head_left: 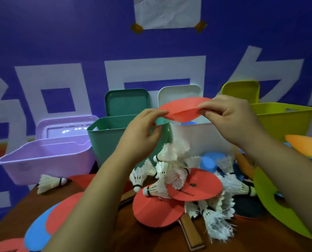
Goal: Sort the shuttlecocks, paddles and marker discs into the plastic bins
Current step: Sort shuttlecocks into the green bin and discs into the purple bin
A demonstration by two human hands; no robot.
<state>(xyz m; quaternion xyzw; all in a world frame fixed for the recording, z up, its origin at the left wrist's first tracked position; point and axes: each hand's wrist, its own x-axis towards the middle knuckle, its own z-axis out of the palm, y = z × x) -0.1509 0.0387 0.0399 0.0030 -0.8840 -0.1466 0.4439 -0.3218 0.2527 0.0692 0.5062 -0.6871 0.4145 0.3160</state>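
Both hands pinch a red disc [180, 110] by opposite rims, left hand [142, 131] on its left edge and right hand [228, 115] on its right, above the white bin [206, 138] at the far edge of the table [260, 240]; it buckles along a crease, so it looks thin, light and floppy, best carried by both rims.
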